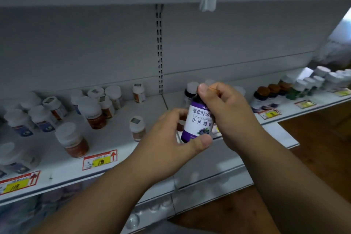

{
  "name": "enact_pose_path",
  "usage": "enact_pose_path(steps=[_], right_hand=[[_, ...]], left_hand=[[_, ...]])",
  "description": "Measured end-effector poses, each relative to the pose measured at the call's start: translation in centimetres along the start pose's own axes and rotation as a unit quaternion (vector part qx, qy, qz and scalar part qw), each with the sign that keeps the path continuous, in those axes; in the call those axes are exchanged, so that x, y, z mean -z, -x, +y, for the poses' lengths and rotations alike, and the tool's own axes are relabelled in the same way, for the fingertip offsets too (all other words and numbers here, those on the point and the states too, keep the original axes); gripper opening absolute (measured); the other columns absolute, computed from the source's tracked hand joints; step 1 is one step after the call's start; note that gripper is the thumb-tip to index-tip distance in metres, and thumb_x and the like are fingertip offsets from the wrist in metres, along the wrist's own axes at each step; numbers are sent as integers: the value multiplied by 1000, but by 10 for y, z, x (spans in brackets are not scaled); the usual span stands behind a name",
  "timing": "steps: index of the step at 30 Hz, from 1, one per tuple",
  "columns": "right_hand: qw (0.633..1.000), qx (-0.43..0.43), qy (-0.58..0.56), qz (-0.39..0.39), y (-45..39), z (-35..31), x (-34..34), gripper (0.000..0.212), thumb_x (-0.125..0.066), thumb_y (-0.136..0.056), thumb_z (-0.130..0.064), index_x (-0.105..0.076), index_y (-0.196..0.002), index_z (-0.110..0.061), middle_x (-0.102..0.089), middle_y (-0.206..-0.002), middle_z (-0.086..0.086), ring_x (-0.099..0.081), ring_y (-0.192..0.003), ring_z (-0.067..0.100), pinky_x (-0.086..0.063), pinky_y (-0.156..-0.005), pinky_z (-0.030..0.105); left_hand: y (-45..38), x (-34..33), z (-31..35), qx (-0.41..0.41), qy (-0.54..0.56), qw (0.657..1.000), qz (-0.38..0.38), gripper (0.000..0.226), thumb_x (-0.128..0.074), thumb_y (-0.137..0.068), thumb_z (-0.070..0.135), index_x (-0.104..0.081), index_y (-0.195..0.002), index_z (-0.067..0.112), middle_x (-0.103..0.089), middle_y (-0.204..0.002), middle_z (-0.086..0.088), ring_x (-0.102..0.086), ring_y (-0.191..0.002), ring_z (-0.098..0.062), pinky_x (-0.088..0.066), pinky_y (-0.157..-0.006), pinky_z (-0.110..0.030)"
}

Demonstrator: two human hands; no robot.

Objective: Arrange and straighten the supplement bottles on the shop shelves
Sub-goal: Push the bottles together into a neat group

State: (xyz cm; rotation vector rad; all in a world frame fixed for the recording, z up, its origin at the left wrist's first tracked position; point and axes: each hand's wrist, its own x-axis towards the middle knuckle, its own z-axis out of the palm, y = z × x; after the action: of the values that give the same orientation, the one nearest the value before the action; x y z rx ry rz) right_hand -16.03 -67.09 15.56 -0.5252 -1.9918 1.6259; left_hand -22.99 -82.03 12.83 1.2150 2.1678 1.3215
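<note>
Head view looks down on a white shop shelf [121, 119] where supplement bottles stand in loose, uneven groups. Both hands hold one purple-labelled bottle [198, 122] in the air just in front of the shelf edge, with its label turned toward the camera, probably so the person can read it or find its front before setting it down. The left hand [171, 144] cups the lower part of the bottle, thumb across the base and fingers curled behind it, taking the weight. The right hand [228, 112] closes over the top, thumb and fingers wrapped round the cap, a grip suited to turning the bottle or steadying it upright. To the left, orange-bodied bottles with white caps [93, 110] sit scattered and out of line, some with tagged lids, so that stretch looks not yet straightened. Further right, brown-capped bottles [266, 93] and white-capped ones [322, 76] stand in tighter rows. Red and yellow price tags [99, 159] run along the shelf lip, likely marking where each kind belongs.
</note>
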Motion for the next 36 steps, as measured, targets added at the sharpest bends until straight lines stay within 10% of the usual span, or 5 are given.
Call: enact_pose_path(steps=[15, 22, 36], right_hand=[[992, -50, 81, 80, 101, 39, 250, 53, -66, -75, -63, -57, -82, -11, -64, -77, 10, -67, -74, 24, -59, -65, 41], [995, -63, 46, 59, 63, 67, 285, 37, -68, -77, -61, -60, -76, -24, -67, -72, -4, -68, -69, 11, -53, -59, 25], [994, 1, 103, 21, -72, 65, 338, 37, -67, -72, -60, -63, -83, -24, -69, -80, 0, -69, -75, 15, -60, -69, 43]], left_hand=[[-6, -231, 104, 2, 65, 994, -82, 67, -41, -69, 83, -51, -118, 37, -58, -116, 13, -58, -104, -9, -50, -87, -43], [-48, -267, 109, 7, 49, 996, -69, 54, -35, -75, 80, -49, -112, 44, -58, -110, 20, -57, -98, -1, -52, -83, -38], [-182, -282, 117, -41, 12, 999, -2, 69, -29, -79, 82, -49, -124, 35, -59, -113, 16, -58, -100, -5, -50, -80, -32]])
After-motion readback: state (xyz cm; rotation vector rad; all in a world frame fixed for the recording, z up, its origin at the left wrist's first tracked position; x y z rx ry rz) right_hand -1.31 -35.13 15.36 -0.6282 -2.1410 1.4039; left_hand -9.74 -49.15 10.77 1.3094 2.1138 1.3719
